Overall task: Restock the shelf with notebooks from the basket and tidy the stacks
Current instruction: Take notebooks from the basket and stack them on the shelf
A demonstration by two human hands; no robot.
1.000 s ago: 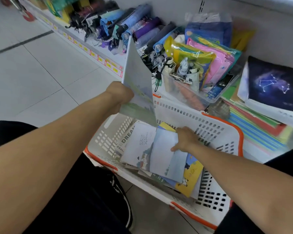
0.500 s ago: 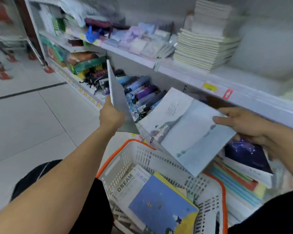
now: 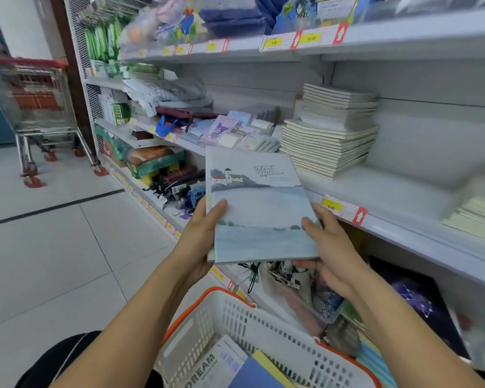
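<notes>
My left hand (image 3: 199,233) and right hand (image 3: 329,242) grip the notebooks (image 3: 259,208) at nine and three o'clock, arms outstretched.

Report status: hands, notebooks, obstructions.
Both hands, left hand and right hand, gripping landscape-cover notebooks. Held above basket. Shelf ahead unobstructed.

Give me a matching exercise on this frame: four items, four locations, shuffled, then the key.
Items:
1. landscape-cover notebooks
2. DREAM notebook
3. cream notebook stack
4. shopping cart

Locations:
A. on the aisle floor, far left
B. held between left hand and right hand
C. on the shelf, behind the yellow price tag
D. inside the white basket

Pairs: 1-B, 2-D, 3-C, 4-A
</notes>
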